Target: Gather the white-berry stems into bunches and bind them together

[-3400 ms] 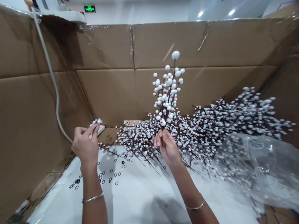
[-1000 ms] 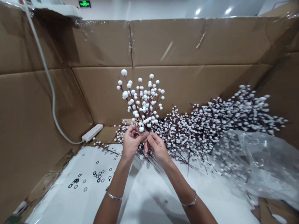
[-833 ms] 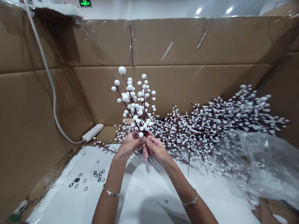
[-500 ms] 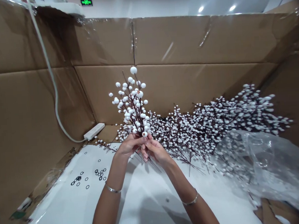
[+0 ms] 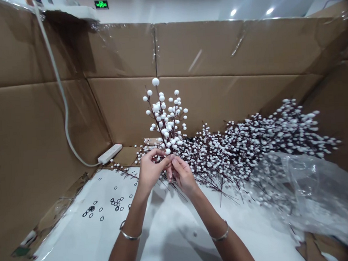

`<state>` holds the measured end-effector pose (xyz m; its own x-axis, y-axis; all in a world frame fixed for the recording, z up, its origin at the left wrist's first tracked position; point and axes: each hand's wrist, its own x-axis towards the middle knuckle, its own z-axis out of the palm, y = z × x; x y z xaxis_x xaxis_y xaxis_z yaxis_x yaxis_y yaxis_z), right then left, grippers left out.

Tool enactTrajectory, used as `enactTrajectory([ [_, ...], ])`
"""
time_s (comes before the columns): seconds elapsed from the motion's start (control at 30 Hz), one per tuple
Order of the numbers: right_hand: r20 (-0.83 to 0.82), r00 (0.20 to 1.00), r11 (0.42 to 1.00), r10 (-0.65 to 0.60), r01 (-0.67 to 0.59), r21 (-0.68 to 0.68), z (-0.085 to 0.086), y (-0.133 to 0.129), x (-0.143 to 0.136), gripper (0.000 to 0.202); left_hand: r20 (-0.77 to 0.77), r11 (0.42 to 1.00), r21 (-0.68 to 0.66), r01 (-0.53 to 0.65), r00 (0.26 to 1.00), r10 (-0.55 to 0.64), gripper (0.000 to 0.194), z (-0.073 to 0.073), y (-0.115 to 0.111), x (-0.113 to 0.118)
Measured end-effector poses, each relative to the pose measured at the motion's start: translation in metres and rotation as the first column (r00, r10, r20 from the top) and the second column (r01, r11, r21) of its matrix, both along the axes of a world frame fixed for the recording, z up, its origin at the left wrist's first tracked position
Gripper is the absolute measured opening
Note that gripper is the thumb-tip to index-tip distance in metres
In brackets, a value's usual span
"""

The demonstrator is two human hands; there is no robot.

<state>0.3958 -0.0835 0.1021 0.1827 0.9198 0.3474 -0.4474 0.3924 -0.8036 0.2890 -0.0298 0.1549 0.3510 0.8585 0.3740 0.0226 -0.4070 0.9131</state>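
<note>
Upright before me stands a bunch of artificial berry branches (image 5: 168,123), with white round berries on dark brown stems. My left hand (image 5: 153,167) is closed at the base of the bunch, thumb and fingers against the stems. My right hand (image 5: 183,173) pinches the same stems from the other side, its thumb tip meeting the left thumb. Bare stem ends stick out below the hands. Whether a small ring sits between the fingertips, I cannot tell. Behind and to the right lies a large pile of similar berry branches (image 5: 240,145).
Several small black rings (image 5: 117,203) lie scattered on the white tabletop (image 5: 66,249) at left. A white power strip (image 5: 110,154) with a cable rests in the back left corner. Clear plastic wrap (image 5: 312,192) covers part of the pile at right. Cardboard walls (image 5: 216,48) enclose the table.
The bunch has turned in my hands, and its berries now lean more to the right. My left hand has shifted slightly, its fingers more arched around the stems.
</note>
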Motion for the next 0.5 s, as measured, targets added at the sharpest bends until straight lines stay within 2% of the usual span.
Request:
enactTrajectory([
  [0.07, 0.032, 0.997, 0.997, -0.071, 0.071, 0.019, -0.002, 0.000, -0.001, 0.030, -0.005, 0.995, 0.077, -0.062, 0.998, 0.062, 0.021, 0.002, -0.007, 0.001],
  [0.17, 0.059, 0.985, 0.987, -0.163, 0.162, 0.019, -0.002, -0.002, -0.003, 0.029, 0.022, 0.994, 0.099, -0.041, 0.999, 0.039, 0.017, 0.003, -0.014, 0.003],
  [0.5, 0.155, 0.906, 0.918, -0.393, 0.397, 0.004, 0.008, -0.011, -0.008, 0.031, 0.305, 0.994, -0.102, 0.038, 0.952, -0.005, 0.023, -0.004, -0.013, 0.016],
])
